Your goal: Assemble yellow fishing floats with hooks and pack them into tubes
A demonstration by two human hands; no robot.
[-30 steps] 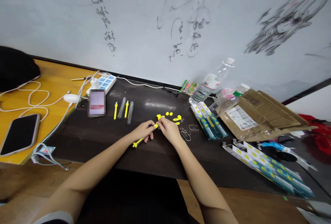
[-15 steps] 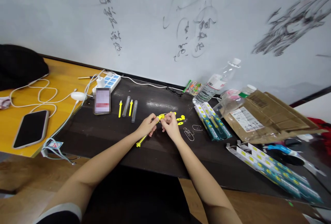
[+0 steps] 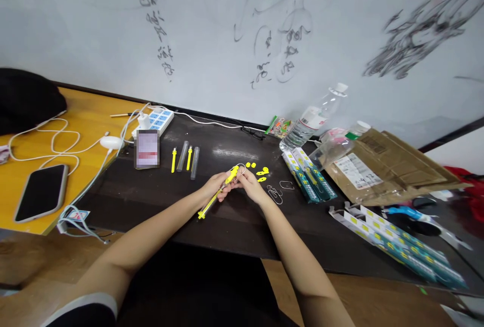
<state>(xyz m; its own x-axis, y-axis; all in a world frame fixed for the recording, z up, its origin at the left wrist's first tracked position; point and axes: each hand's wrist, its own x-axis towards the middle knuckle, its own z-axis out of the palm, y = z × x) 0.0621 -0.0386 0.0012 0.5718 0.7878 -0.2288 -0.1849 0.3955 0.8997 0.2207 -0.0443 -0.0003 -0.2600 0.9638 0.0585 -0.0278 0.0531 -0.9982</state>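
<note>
My left hand (image 3: 215, 187) is closed around a slim tubular spring scale (image 3: 210, 206), clear with yellow parts, slanting down to the left. Its yellow top (image 3: 232, 173) sticks out between my hands. My right hand (image 3: 249, 185) pinches a bent wire hook (image 3: 242, 166) at that top; the fingertips partly hide where they meet. Just beyond my right hand lie several small yellow pieces (image 3: 261, 173). Loose wire hooks (image 3: 275, 195) rest to its right. Left of my hands, two yellow rods (image 3: 174, 160) and two clear tubes (image 3: 195, 163) lie on the dark table (image 3: 234, 231).
On the right are patterned boxes (image 3: 308, 176), a water bottle (image 3: 310, 120), a cardboard parcel (image 3: 397, 166) and more long boxes (image 3: 401, 246). To the left stand a power strip (image 3: 161, 119), a blurred-screen device (image 3: 147, 149), cables and a phone (image 3: 42, 192). A whiteboard (image 3: 212, 55) rises behind.
The spring scale has turned slightly in my hands, so more of its clear tube and yellow top shows. My right fingers have shifted on the hook. The view has moved slightly.
</note>
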